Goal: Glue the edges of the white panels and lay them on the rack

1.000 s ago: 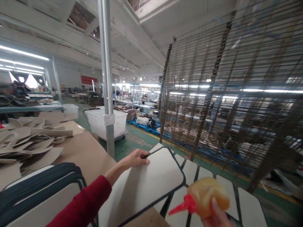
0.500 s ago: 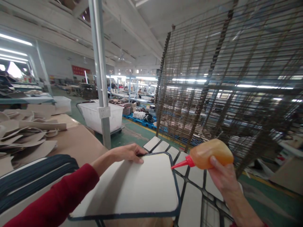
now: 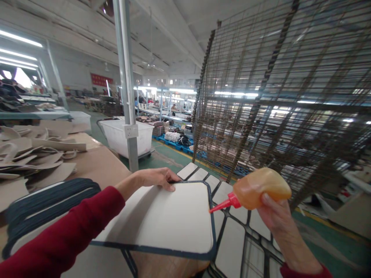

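Observation:
A white panel with rounded corners and a dark blue edge (image 3: 174,220) lies in front of me. My left hand (image 3: 159,178) pinches its far edge, thumb on the white face and fingers at the rim. In my right hand (image 3: 275,216) is a squeeze bottle (image 3: 259,188) of amber liquid, tilted so its red nozzle (image 3: 222,204) points left. The nozzle tip is at the panel's right edge, on the inner side of the blue border. Below and to the right, several similar dark-edged white panels (image 3: 230,247) are laid out side by side.
At left, a stack of dark-edged pieces (image 3: 52,208) and a heap of beige cut pieces (image 3: 43,154) sit on a brown table (image 3: 107,158). A metal post (image 3: 131,146) and a white bin (image 3: 113,141) stand beyond. A tall wire rack (image 3: 246,96) rises at right.
The nozzle tip has slid a little toward me along the panel's right edge. My left hand keeps its hold on the far edge. The view has shifted slightly.

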`<state>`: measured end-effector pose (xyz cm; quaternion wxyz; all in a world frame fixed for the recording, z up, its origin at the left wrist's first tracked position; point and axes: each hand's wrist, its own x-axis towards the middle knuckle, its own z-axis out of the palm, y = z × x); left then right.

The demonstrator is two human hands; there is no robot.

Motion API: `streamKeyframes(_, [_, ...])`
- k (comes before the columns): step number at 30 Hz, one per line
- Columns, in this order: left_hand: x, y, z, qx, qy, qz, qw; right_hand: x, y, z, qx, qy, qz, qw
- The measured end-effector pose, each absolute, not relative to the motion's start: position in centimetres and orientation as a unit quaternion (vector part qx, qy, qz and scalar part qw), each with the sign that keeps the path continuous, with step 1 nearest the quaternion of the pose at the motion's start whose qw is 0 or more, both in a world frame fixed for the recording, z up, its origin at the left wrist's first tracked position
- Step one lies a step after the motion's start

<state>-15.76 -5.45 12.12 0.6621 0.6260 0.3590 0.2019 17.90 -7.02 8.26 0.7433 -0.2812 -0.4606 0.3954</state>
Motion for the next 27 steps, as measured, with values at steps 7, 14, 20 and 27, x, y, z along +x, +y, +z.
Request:
streamKeyframes(7, [-15.8, -5.4, 12.1, 0.581, 0.381, 0.223, 0.685, 17.7, -8.0, 8.7, -0.299, -0.448, 0.409, 0.736])
streamKeyframes(14, [-16.0, -5.2, 11.9, 0.512, 0.395, 0.252, 0.720, 17.5, -8.9, 8.8, -0.298, -0.451, 0.422, 0.728])
streamKeyframes(20, [-16.4, -4.7, 11.2, 0.556, 0.366, 0.227, 0.711, 17.7, -9.2, 8.7, -0.299, -0.478, 0.410, 0.718])
streamKeyframes(27, [-17.0, -3.8, 10.2, 0.667, 0.298, 0.171, 0.661, 17.5, -9.6, 9.0, -0.264, -0.532, 0.411, 0.691])
